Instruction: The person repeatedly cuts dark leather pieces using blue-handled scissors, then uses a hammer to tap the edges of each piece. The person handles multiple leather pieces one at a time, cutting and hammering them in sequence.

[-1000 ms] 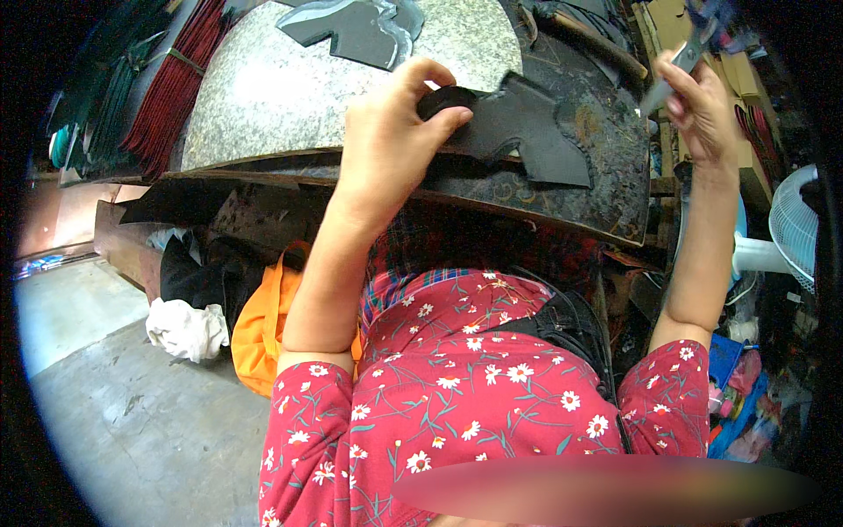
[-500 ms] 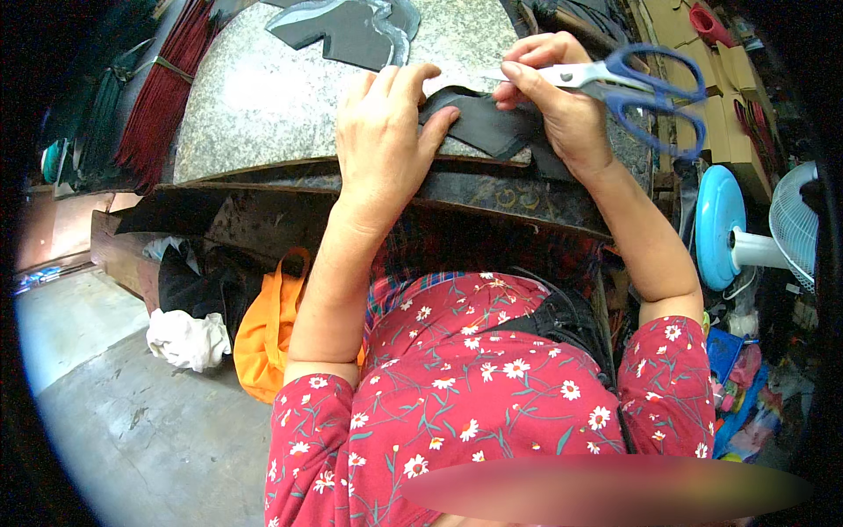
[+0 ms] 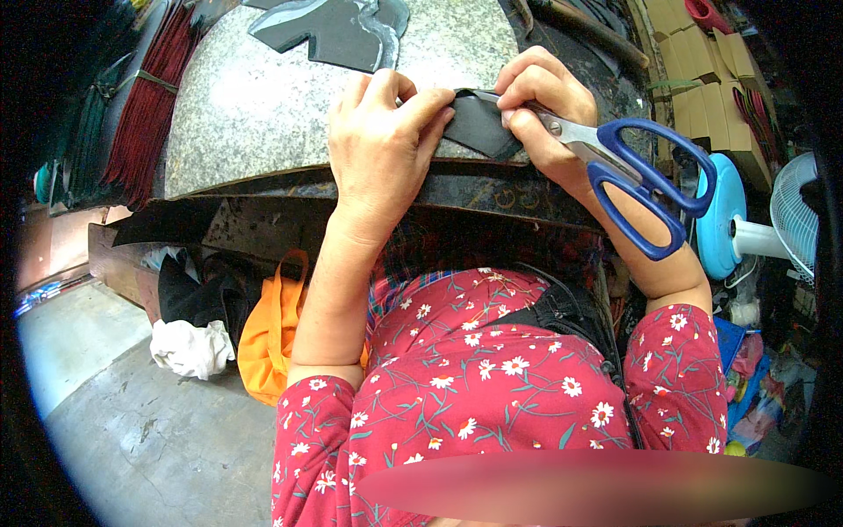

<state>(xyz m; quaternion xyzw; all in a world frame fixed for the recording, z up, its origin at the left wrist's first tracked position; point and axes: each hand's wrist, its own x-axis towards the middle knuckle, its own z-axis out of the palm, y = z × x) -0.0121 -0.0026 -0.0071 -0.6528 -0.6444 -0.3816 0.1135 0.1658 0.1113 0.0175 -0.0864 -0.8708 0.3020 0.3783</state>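
Observation:
Over the front of a speckled stone slab point(image 3: 263, 114), my left hand point(image 3: 376, 145) pinches the left edge of a dark, flat sheet piece point(image 3: 481, 128) between thumb and fingers. My right hand point(image 3: 549, 105) is closed around the blade end of blue-handled scissors point(image 3: 625, 160), its fingertips at the piece's right upper edge. The scissors' handle loops stick out to the lower right, over my right forearm, with no fingers in them. The blade tips are mostly hidden by my fingers. Farther back on the slab lies another dark cut piece point(image 3: 342, 46) with a pale grey border.
Bundles of dark red strands point(image 3: 145, 119) and dark green strands lie left of the slab. At the right are cardboard boxes point(image 3: 733, 123) and a fan point(image 3: 795, 211) with a blue base. Below left, an orange bag point(image 3: 272, 342) hangs near a white cloth bundle point(image 3: 189, 349).
The scissors have turned in my right hand, their handles swinging downward. My right fingers have curled in closer at the sheet piece's edge. My left hand has stayed nearly in place.

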